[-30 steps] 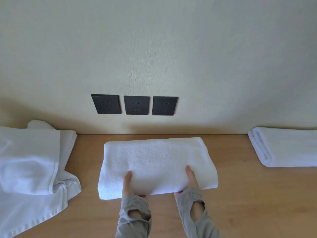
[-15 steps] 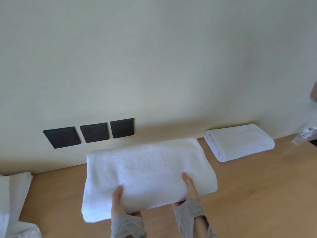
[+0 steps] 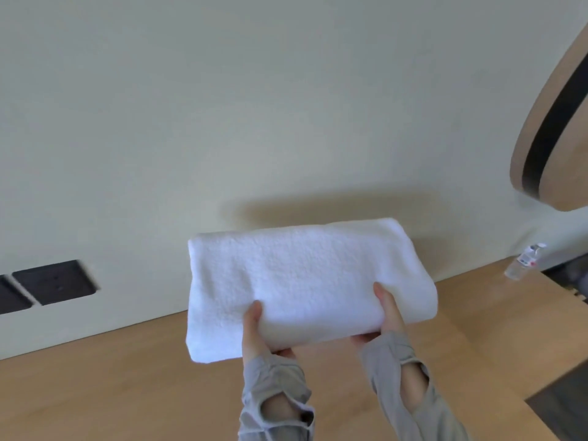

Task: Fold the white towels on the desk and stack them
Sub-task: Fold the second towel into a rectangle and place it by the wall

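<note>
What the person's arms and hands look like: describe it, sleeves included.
Both arms wear thin, light grey fabric sleeves. The left sleeve and right sleeve run past the wrist onto the hand, each with an oval cut-out near the wrist. The left hand and right hand are otherwise bare: no gloves, no rings or watch visible.

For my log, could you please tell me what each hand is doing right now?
Left hand: holding the folded white towel, thumb on top.
Right hand: holding the same towel.

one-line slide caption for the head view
Left hand and right hand hold a folded white towel above the wooden desk.
</note>
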